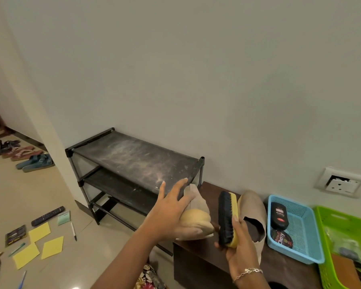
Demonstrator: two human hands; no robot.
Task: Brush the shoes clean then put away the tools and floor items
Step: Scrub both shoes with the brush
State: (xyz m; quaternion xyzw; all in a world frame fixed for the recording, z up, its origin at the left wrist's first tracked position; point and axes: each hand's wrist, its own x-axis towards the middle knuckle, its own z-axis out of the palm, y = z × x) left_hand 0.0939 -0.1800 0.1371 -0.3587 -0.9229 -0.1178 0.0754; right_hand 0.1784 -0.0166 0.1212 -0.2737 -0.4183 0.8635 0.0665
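Brushing step, lower centre of the frame: the left hand (171,207), fingers straight and spread, steadies a beige shoe (198,224) at the dark bench (213,189); the right hand (241,249) curls round the shoe brush (227,220). Next, I judge, the bristles must meet the shoe.

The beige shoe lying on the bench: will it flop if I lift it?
Probably floppy: the beige soft shoe on the dark wooden bench has a sagging, creased opening. Likely light too. Its flattish shape seems unlikely to roll.
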